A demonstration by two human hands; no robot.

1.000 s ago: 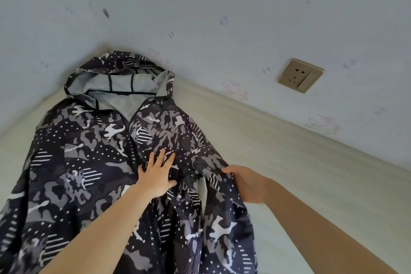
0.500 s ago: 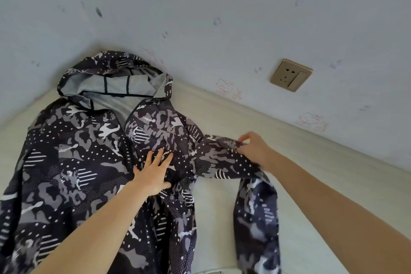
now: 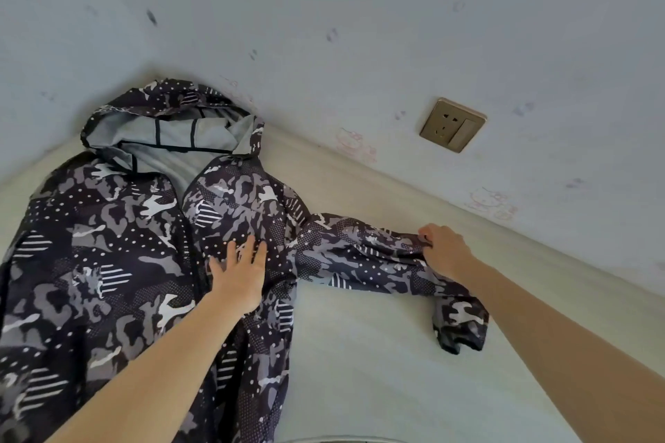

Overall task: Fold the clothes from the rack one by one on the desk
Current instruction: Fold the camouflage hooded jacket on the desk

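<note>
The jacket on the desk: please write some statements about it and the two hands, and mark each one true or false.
1. The jacket lies front side up with its hood toward the wall. True.
2. The left hand grips the hood. False: it presses flat on the jacket's chest, fingers straight.
3. The right hand pinches the sleeve. True.
4. The sleeve is folded across the chest. False: it stretches out sideways over the desk, away from the body.
5. A socket is on the wall. True.
</note>
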